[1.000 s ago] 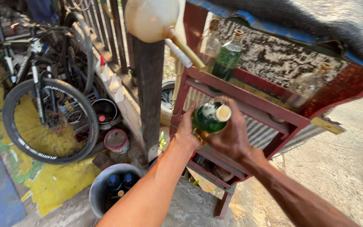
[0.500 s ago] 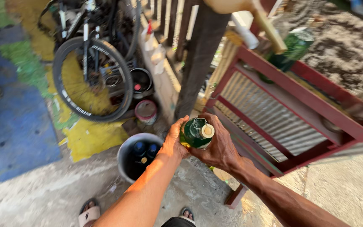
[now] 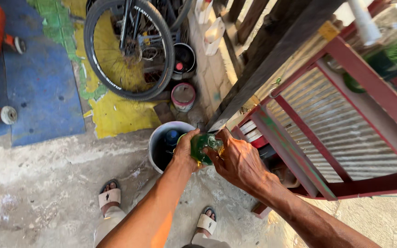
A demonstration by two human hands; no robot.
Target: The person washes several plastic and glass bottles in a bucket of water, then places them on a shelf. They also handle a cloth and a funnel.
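Both bare forearms reach from the lower edge toward the middle of the view, converging there. The left hand (image 3: 184, 151) comes from about 7 o'clock, wrist straight, its fingers curled closed around a green bottle (image 3: 204, 146). The right hand (image 3: 237, 160) comes from about 4 o'clock, back of the hand up, wrist slightly bent, fingers folded over the bottle's top at 10 o'clock from its knuckles
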